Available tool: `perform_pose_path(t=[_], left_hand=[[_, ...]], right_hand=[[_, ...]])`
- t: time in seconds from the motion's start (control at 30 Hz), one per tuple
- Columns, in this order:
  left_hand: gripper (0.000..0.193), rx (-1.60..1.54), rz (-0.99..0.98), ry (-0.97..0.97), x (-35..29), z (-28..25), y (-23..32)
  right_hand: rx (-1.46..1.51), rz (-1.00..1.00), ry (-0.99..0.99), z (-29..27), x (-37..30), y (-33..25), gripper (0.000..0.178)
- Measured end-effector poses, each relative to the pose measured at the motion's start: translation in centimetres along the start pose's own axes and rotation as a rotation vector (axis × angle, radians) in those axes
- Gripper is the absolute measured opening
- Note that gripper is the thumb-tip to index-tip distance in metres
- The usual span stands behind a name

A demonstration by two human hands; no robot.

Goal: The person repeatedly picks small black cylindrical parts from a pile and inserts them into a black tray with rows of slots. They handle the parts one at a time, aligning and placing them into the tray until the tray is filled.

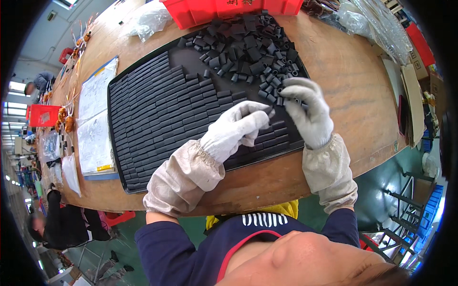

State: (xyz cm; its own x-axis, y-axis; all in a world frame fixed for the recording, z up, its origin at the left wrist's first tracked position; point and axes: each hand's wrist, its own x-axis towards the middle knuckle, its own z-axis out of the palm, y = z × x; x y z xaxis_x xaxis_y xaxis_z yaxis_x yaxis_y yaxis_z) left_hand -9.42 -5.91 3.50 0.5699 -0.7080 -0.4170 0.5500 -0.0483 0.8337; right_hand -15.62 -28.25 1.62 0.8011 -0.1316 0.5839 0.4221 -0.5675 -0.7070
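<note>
A black tray (119,90) lies on the wooden table, filled with neat rows of small black tubes (157,105). At its far right end sits a loose heap of the same black tubes (248,43). My left hand (238,126), in a white glove, rests over the rows near the tray's near edge, fingers curled, fingertips touching the laid tubes. My right hand (307,107), also gloved, is at the heap's near edge, its fingers closed around a few black tubes.
A red bin (229,9) stands behind the heap. Paper sheets (95,119) lie left of the tray. Clear plastic bags (148,21) and copper coils (67,121) sit around the table. Cardboard (412,100) lies at the right. Another person (62,224) sits at lower left.
</note>
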Motion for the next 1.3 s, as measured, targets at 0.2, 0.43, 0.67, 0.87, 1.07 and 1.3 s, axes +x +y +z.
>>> perform_pose_path(t=[0.2,0.43,0.67,0.87,1.07,1.3], left_hand=[[0.031,-0.168,0.056,0.132,0.4,-0.4,-0.3],[0.029,-0.117,0.067,0.082,0.3,-0.1,-0.2],[0.030,-0.080,0.091,0.085,0.4,-0.1,-0.5],[0.032,0.054,0.132,0.114,0.5,-0.2,-0.8],[0.035,0.120,0.116,0.118,0.2,0.0,-0.5],[0.034,0.233,0.032,0.082,0.1,0.3,-0.1]], right_hand=[[-0.669,-0.136,0.014,-0.4,-0.2,0.6,0.027],[-0.796,-0.184,-0.024,0.7,-0.9,1.3,0.030],[-0.748,-0.128,-0.099,0.6,-1.2,1.4,0.034],[-0.738,-0.181,-0.139,0.3,-1.2,1.1,0.032],[-0.661,-0.123,-0.050,0.6,-1.0,0.7,0.026],[-0.022,0.103,-0.120,-0.8,-0.6,-0.4,0.019]])
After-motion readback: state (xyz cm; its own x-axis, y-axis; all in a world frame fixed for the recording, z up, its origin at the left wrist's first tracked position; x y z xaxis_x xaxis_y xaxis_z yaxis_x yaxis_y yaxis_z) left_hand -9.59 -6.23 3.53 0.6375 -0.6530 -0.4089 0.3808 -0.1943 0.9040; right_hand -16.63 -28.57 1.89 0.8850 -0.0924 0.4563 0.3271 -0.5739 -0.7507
